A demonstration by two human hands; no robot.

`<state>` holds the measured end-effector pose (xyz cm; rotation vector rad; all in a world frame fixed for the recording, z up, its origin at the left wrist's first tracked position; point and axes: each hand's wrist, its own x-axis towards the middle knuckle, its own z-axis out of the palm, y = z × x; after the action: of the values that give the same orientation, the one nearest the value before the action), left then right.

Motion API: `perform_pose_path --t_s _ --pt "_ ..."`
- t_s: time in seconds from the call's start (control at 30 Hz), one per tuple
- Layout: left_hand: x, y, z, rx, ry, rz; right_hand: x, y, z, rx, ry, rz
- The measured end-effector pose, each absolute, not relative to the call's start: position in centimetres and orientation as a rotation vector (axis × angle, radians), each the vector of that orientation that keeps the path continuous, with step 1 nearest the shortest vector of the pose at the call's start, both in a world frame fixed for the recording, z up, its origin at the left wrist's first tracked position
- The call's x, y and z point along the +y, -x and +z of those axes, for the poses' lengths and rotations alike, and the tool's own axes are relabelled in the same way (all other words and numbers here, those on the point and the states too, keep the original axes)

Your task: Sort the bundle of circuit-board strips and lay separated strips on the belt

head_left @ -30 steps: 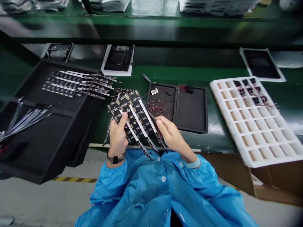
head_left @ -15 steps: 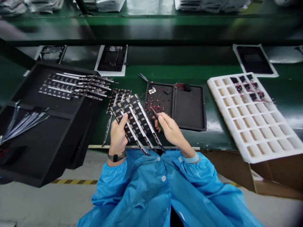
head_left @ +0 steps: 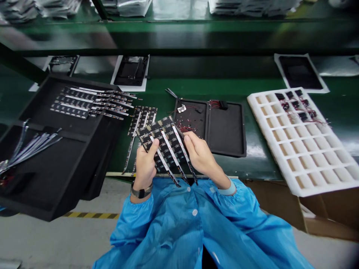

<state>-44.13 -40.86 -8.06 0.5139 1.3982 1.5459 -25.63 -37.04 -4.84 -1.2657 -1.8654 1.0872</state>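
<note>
My left hand (head_left: 146, 161) is closed on a black flexible circuit sheet (head_left: 165, 144), its thumb pressed on top near the left edge. White strips run along the sheet, and narrow tails hang off its lower end toward my blue gown. At the sheet's right edge, my right hand (head_left: 198, 152) is closed around dark tweezers, which the fingers and sheet mostly hide. Whether the tips touch the sheet I cannot tell. Another circuit sheet (head_left: 144, 112) lies on the bench just behind the left hand, partly covered by the held one.
A black two-part tray (head_left: 226, 129) behind my right hand holds red wires and small parts. A white foam tray (head_left: 297, 140) with wired black parts lies right. At left, black bins (head_left: 67, 149) hold circuit strips (head_left: 89, 102) and cables (head_left: 30, 151). Tablet-like panels (head_left: 301, 71) lie further back.
My right hand has brought the tweezers up against the sheet's right edge; before, they were apart from it, pointing up left. The left hand and sheet have shifted slightly right.
</note>
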Motion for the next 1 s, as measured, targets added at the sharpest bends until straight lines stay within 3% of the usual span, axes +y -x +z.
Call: perform_pose_path --t_s 0.57,0.87,1.0 --pt "-40.9 44.3 -7.3 1.286 -0.484 1.572 -37.2 25.6 -4.8 -1.846 1.276 1.057" --pt "-39.2 45.0 -8.2 1.189 -0.387 1.56 -37.2 25.8 -6.4 -1.428 0.924 1.724" --pt "-39.3 45.0 -8.5 1.215 -0.377 1.546 -36.7 25.6 -6.8 -1.535 1.041 1.521"
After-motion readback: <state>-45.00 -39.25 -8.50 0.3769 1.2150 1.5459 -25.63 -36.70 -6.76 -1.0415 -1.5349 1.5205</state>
